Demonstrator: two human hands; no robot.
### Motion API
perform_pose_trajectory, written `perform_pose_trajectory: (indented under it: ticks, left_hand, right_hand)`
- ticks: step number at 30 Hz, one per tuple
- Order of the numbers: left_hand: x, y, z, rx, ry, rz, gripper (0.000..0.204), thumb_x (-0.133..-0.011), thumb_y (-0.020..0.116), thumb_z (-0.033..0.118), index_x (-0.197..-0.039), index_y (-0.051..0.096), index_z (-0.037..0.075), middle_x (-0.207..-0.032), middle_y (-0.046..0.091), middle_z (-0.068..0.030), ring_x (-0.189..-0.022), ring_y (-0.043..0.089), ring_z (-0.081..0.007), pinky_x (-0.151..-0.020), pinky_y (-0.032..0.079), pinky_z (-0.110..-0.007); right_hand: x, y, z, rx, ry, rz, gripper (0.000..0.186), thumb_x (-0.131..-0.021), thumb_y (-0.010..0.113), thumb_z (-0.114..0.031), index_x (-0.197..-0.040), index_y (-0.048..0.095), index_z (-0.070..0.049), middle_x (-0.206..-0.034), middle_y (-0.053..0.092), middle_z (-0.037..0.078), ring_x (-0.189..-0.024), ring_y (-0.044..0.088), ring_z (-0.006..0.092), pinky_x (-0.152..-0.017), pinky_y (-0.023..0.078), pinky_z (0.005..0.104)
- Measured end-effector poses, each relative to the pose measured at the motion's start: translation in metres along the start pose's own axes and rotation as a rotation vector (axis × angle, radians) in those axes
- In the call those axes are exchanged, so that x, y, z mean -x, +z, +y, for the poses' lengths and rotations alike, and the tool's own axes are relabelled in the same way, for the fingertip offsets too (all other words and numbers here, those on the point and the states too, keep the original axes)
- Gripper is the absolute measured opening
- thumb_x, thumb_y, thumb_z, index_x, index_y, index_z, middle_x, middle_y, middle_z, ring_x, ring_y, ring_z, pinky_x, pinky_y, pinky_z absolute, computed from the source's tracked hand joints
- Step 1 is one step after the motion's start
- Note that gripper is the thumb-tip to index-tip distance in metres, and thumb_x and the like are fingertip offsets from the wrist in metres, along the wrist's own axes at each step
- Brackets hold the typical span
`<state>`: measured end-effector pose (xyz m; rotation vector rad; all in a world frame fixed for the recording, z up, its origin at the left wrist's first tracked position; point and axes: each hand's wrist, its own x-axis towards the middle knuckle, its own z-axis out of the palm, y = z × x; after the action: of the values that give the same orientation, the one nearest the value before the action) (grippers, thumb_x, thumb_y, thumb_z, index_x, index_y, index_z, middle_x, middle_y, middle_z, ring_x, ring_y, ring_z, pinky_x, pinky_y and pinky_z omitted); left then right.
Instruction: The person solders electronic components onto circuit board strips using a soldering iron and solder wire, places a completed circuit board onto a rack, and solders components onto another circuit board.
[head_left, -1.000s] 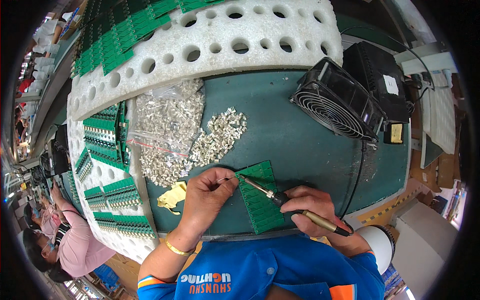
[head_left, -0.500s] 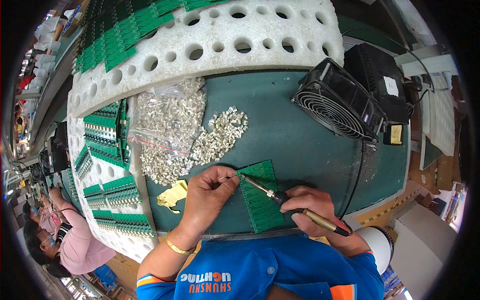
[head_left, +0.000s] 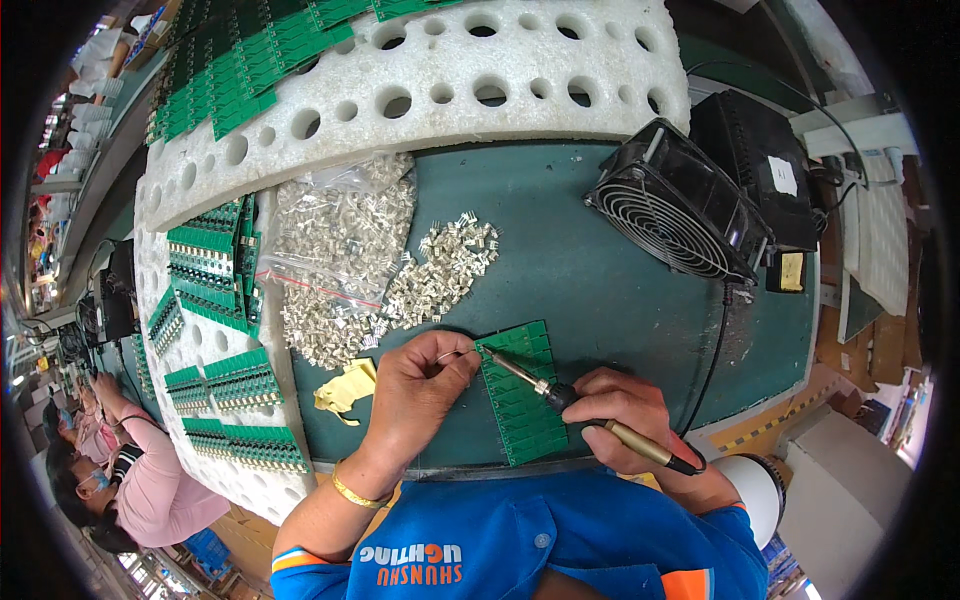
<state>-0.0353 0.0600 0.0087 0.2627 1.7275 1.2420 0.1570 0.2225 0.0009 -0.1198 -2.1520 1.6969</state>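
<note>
Fingers and thumb of our left hand pinch a thin wire, angled toward the soldering iron's tip at the upper-left corner of the green circuit board; contact too small to tell. Our right hand grasps the iron pen-fashion, presumably for fine control. Board sits on the worktop between both hands, convenient to each. Black fan faces us, probably against fumes.

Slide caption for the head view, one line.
Right hand holds a soldering iron at a green circuit board; left hand pinches thin wire.
</note>
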Motion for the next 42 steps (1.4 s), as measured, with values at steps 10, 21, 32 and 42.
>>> perform_pose_trajectory:
  ticks: [10,21,32,42]
  left_hand:
    - [0.002,0.001,0.008,-0.051,-0.057,-0.006,0.003,-0.092,0.066,0.006,-0.091,0.067,0.004,-0.076,0.053,0.0086,-0.071,0.046,-0.0009,-0.064,0.037,-0.018]
    - [-0.001,0.004,0.009,-0.070,-0.064,-0.001,0.005,-0.093,0.064,0.007,-0.093,0.067,0.003,-0.077,0.057,0.0076,-0.071,0.048,-0.0011,-0.064,0.038,-0.018]
    - [-0.010,0.005,0.001,-0.142,0.061,-0.005,0.011,-0.093,0.065,0.009,-0.092,0.070,0.000,-0.066,0.052,0.0084,-0.059,0.040,0.0000,-0.052,0.033,-0.020]
    - [0.024,-0.004,-0.004,0.197,0.078,-0.026,0.007,-0.097,0.060,0.014,-0.099,0.058,0.008,-0.078,0.051,0.0075,-0.065,0.041,-0.0012,-0.056,0.032,-0.019]
  right_hand:
    - [0.003,0.002,0.001,-0.002,0.008,0.011,0.030,-0.071,0.063,0.003,-0.101,0.067,0.000,-0.083,0.065,0.016,-0.073,0.065,0.0279,-0.065,0.053,0.0372]
    - [0.018,-0.003,0.000,0.034,0.002,0.122,0.030,-0.074,0.063,0.000,-0.103,0.065,-0.003,-0.081,0.063,0.013,-0.070,0.062,0.0250,-0.061,0.051,0.0349]
    - [0.025,0.010,-0.007,0.109,-0.032,0.173,0.023,-0.091,0.061,-0.013,-0.112,0.061,-0.003,-0.084,0.063,0.011,-0.070,0.060,0.0214,-0.063,0.050,0.0334]
    - [0.018,0.030,-0.021,0.146,-0.091,0.271,0.037,-0.095,0.063,-0.035,-0.112,0.062,-0.002,-0.084,0.063,0.010,-0.069,0.062,0.0188,-0.060,0.050,0.0297]
